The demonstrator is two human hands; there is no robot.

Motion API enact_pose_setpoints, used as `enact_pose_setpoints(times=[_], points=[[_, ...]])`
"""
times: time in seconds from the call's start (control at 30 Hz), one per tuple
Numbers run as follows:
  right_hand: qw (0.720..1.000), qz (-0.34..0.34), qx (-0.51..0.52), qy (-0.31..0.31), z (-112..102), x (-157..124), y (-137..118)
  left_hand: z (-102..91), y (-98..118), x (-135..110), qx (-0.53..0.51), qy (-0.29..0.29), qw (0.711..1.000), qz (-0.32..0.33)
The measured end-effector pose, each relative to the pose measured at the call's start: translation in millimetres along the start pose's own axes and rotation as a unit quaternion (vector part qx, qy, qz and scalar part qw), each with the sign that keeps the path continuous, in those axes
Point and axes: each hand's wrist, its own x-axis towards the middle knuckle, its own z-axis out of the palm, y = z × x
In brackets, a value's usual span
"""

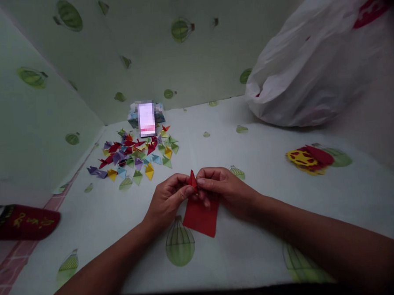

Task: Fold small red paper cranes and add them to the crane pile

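My left hand (168, 198) and my right hand (220, 186) meet in the middle of the table, both pinched on a small folded red paper piece (192, 180) whose point sticks up between the fingertips. Under the hands lies a flat red paper rectangle (201, 217) on the cloth. Just beyond the hands spreads a pile of several small folded paper triangles (136, 154) in red, purple, yellow, green and blue.
A blurred upright card on a small packet (146, 117) stands behind the pile. A big white plastic bag (314, 62) fills the back right. Red and yellow paper cut-outs (309, 159) lie at right. A dark red pouch (24, 221) sits at the left edge.
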Motion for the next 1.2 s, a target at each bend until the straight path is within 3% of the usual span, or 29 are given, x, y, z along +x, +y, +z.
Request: enact_pose_setpoints(times=[0.5, 0.77, 0.97, 1.2], points=[[1.000, -0.008, -0.019, -0.007, -1.7, -0.2, 1.4, -0.7, -1.5, -2.1, -0.022, -0.028, 0.999, -0.001], [1.000, -0.005, -0.028, -0.004, -3.2, 3.3, 6.6, -0.9, -3.8, -1.3, 0.016, -0.007, 1.000, -0.021], [0.999, -0.006, -0.036, -0.001, -2.0, 4.1, 6.6, 3.0, -1.0, -3.4, 0.012, 0.045, 0.999, 0.016], [0.999, -0.004, -0.036, 0.002, -1.5, 2.6, 6.9, 2.3, 1.4, -6.0, 0.044, 0.023, 0.999, 0.021]])
